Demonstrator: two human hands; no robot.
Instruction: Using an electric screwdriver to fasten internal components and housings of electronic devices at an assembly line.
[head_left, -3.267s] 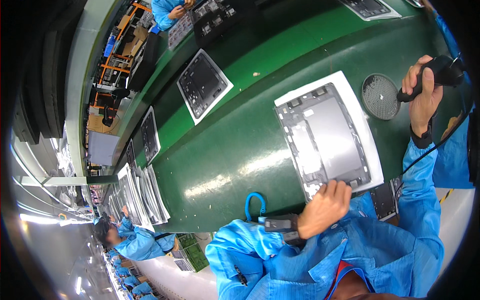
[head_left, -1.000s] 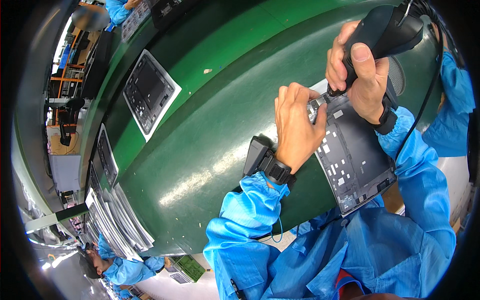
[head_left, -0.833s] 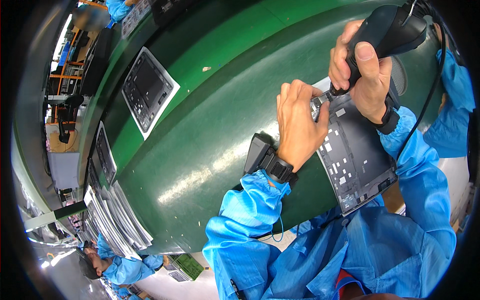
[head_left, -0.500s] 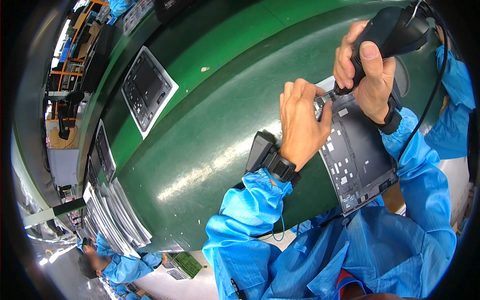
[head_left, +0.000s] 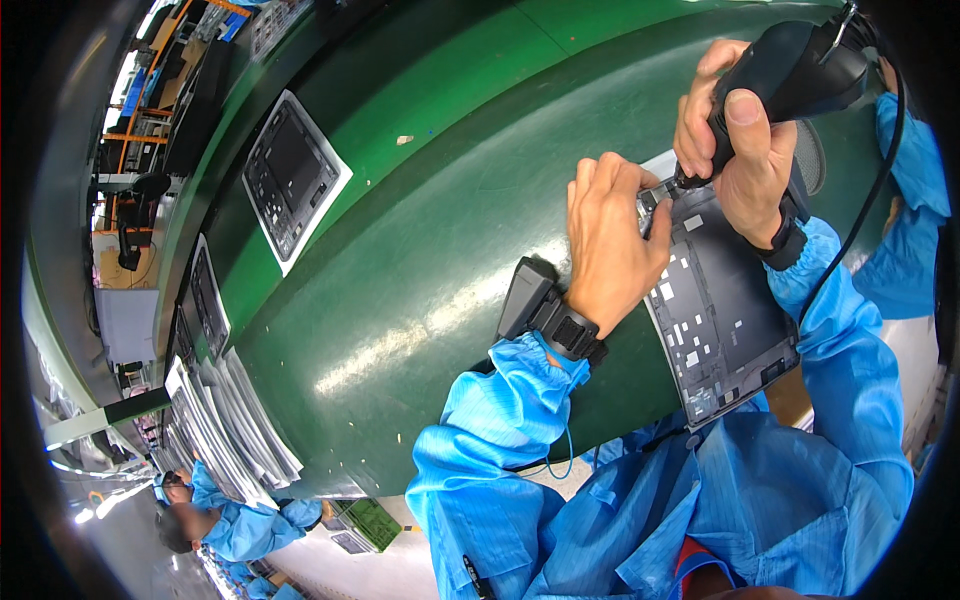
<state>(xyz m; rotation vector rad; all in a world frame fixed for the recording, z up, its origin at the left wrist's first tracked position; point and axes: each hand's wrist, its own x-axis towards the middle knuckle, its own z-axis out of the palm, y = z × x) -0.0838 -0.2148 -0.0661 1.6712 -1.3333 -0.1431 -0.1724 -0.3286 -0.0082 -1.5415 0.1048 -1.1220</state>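
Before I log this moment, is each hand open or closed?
Left hand: at the dark panel, grip unclear.
Right hand: closed around black handheld tool.

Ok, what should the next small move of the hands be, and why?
I'd probably ease the left hand slightly aside: it's at the far left corner of the dark panel, close beside the tip of the black tool gripped by the right hand.
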